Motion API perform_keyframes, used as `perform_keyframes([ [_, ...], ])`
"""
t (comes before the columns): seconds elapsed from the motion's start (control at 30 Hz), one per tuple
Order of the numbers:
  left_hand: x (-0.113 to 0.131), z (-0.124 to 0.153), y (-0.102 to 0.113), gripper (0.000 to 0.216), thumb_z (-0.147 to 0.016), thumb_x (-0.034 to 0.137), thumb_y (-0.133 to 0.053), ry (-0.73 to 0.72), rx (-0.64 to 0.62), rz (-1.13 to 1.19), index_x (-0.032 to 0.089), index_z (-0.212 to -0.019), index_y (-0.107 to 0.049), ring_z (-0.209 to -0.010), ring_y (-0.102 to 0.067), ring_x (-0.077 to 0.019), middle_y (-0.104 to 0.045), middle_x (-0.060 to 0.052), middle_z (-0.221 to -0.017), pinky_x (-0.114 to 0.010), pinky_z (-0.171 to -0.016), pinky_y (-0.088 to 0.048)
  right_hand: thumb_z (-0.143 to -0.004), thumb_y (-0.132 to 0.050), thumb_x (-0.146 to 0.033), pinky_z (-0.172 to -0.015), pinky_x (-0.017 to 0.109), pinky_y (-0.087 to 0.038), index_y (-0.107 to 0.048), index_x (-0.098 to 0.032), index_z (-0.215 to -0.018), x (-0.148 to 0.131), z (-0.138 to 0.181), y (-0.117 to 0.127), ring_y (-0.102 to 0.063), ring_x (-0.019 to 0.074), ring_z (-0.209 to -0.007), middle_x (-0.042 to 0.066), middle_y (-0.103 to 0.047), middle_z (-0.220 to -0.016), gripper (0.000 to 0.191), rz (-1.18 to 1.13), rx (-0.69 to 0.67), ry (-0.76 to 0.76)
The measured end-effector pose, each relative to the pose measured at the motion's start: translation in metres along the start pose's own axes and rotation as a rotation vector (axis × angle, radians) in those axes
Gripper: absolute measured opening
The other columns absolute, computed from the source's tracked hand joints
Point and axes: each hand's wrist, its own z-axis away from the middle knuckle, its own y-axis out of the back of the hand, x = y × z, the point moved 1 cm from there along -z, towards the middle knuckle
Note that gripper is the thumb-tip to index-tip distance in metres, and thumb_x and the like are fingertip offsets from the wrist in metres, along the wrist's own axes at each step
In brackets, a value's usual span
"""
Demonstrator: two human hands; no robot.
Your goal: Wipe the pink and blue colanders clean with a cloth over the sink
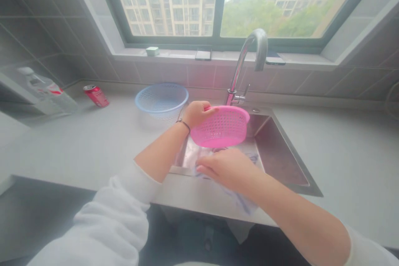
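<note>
1. My left hand (196, 113) is closed on the left rim of a pink basket (222, 126) full of small holes.
2. I hold the pink basket up over the back left part of the sink (280, 153), just in front of the tap (249, 58). It tips a bit to one side.
3. My right hand (229, 168) is at the front edge of the sink, lower than the pink basket and near it.
4. This hand lies on a thin see-through plastic bag (240, 201) with its fingers bent. I cannot tell if it grips the bag or only presses on it.
5. The plastic bag hangs over the front rim of the sink, toward me.
6. A blue basket (162, 97) with holes stands on the tabletop (93, 141), just left of the sink, near the back edge.
7. A red can (96, 94) lies on its side by the back left corner of the tabletop.
8. A clear bottle (46, 89) lies near the far left edge.
9. A phone (203, 55) lies flat on the window ledge behind the tap.
</note>
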Motion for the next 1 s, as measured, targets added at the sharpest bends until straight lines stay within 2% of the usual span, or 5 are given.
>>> perform_keyframes([
  [0.17,0.023,-0.025,-0.017,0.045,-0.09,0.055,-0.058,-0.122,-0.173,-0.182,0.02,-0.061,-0.055,-0.06,-0.04,-0.0146,-0.053,0.001,-0.06,-0.031,-0.06,-0.022,-0.106,-0.041,-0.052,-0.052,0.029,-0.023,-0.066,-0.026,-0.115,-0.047,-0.013,-0.012,-0.064,0.0199,-0.058,0.003,-0.072,-0.071,0.037,-0.016,-0.045,0.085],
  [0.4,0.019,-0.037,-0.02,0.046,-0.092,0.058,-0.055,-0.126,-0.173,-0.223,0.019,-0.068,-0.064,-0.065,-0.047,-0.017,-0.061,-0.004,-0.067,-0.032,-0.061,-0.024,-0.105,-0.043,-0.049,-0.051,0.031,-0.016,-0.066,-0.027,-0.097,-0.065,-0.011,-0.009,-0.067,0.0194,-0.06,0.002,-0.072,-0.069,0.033,-0.042,0.017,0.024],
  [0.5,0.018,-0.039,-0.017,0.046,-0.092,0.057,-0.056,-0.114,-0.159,-0.217,0.019,-0.069,-0.066,-0.066,-0.049,-0.0169,-0.063,-0.004,-0.067,-0.031,-0.061,-0.025,-0.105,-0.042,-0.05,-0.051,0.031,-0.015,-0.068,-0.027,-0.102,-0.066,-0.014,-0.012,-0.068,0.0204,-0.062,0.003,-0.074,-0.072,0.035,-0.033,0.065,-0.085],
  [0.63,0.023,-0.04,-0.016,0.045,-0.093,0.057,-0.056,-0.116,-0.154,-0.219,0.019,-0.071,-0.068,-0.066,-0.051,-0.0172,-0.065,-0.004,-0.07,-0.032,-0.061,-0.027,-0.104,-0.042,-0.039,-0.052,0.031,-0.018,-0.069,-0.027,-0.096,-0.066,-0.014,-0.013,-0.067,0.0197,-0.061,0.002,-0.072,-0.069,0.031,-0.027,0.031,-0.02],
  [1.0,0.042,-0.011,-0.019,0.054,-0.097,0.066,-0.046,-0.04,-0.071,-0.339,0.02,-0.086,-0.073,-0.079,-0.069,-0.0247,-0.077,-0.01,-0.085,-0.032,-0.068,-0.039,-0.101,-0.039,-0.029,-0.06,0.03,-0.036,-0.07,-0.025,-0.106,-0.016,-0.024,-0.005,-0.074,0.0262,-0.076,0.007,-0.077,-0.082,0.032,0.111,0.04,-0.212],
])
